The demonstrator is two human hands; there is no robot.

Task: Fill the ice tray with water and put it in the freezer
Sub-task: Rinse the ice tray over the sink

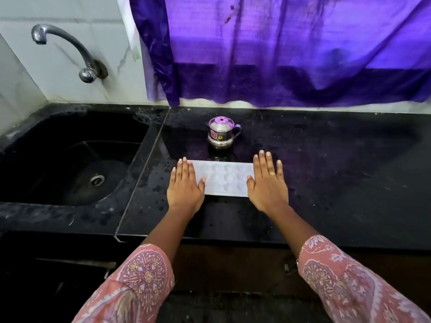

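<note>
Fingers lie straight, gripping nothing: left hand (185, 185) and right hand (268, 183) flat on ice tray (225, 177) ends; probably light, flexible; best lifted by both ends.

flat hands (185, 186) (267, 184) flanking ice tray (225, 178), black counter (326, 183)

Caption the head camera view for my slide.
Left hand and right hand flat at either end of the ice tray on the black counter.
</note>
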